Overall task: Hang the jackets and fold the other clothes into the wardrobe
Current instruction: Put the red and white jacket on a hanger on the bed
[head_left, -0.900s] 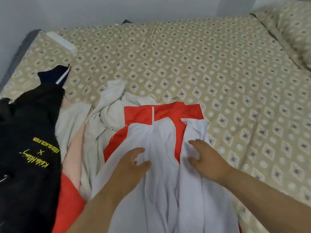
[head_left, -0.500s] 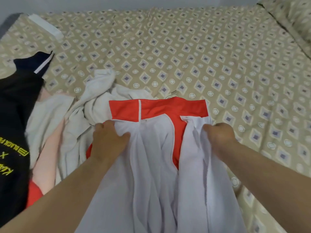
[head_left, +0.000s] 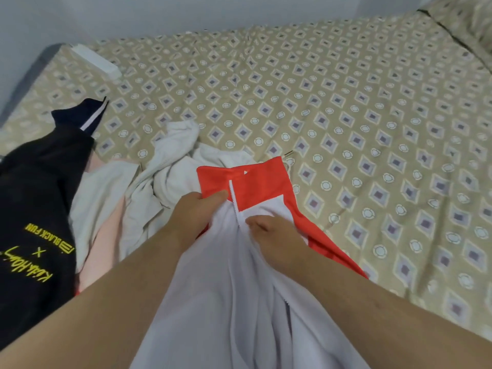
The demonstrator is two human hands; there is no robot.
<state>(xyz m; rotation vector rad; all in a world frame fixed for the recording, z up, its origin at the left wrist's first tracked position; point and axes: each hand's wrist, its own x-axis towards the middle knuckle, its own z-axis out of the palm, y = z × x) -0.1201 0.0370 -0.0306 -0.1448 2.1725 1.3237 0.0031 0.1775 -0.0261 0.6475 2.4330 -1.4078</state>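
Observation:
A red jacket with a white lining (head_left: 226, 302) lies on the bed in front of me, its red collar (head_left: 255, 182) folded together at the far end. My left hand (head_left: 194, 209) grips the left front edge by the white zipper, thumb on the red collar. Just right of the zipper, my right hand (head_left: 269, 230) pinches the white lining. The two front edges meet between my hands.
To the left lies a pile: a black garment with yellow print (head_left: 34, 222), a cream garment (head_left: 165, 177) and a pink one (head_left: 103, 235). The patterned bedsheet (head_left: 346, 115) stretches right and back. A white oblong object (head_left: 95, 61) sits near the wall, a pillow (head_left: 468, 20) at top right.
Both hands moved from the jacket's outer sides to its middle, drawing the two front halves together so the collar is now folded narrow. The camera tilted slightly.

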